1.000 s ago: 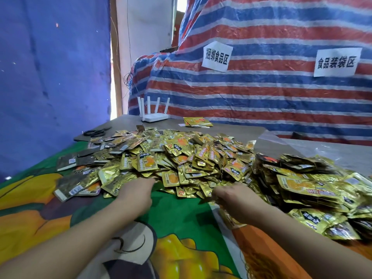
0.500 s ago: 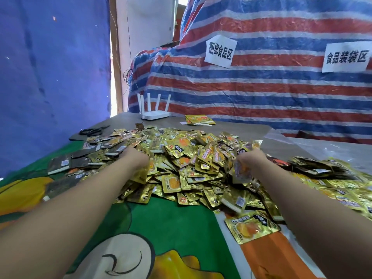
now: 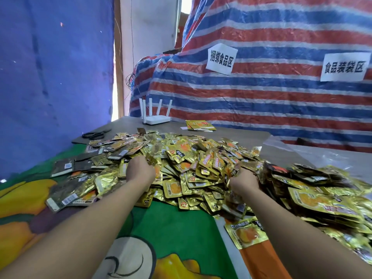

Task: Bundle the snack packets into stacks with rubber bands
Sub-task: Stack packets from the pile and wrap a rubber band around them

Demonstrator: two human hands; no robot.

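A big heap of gold snack packets (image 3: 201, 166) covers the middle of the table, and a second heap (image 3: 322, 194) spreads to the right. My left hand (image 3: 141, 171) is dug into the left side of the heap, fingers curled down among packets and mostly hidden. My right hand (image 3: 244, 181) grips a few packets standing on edge at the heap's right side. One loose packet (image 3: 245, 232) lies flat near the front. No rubber band is visible.
A cartoon-print cloth (image 3: 171, 228) covers the near table. Black scissors (image 3: 96, 134), a white router (image 3: 156, 119) and a small packet stack (image 3: 200, 125) sit at the back. Clear plastic sheeting (image 3: 302, 152) lies at right, before a striped tarp (image 3: 261, 97).
Both hands went from the heap's near edge forward into it. The right hand has closed on packets, and one packet now lies alone near the front.
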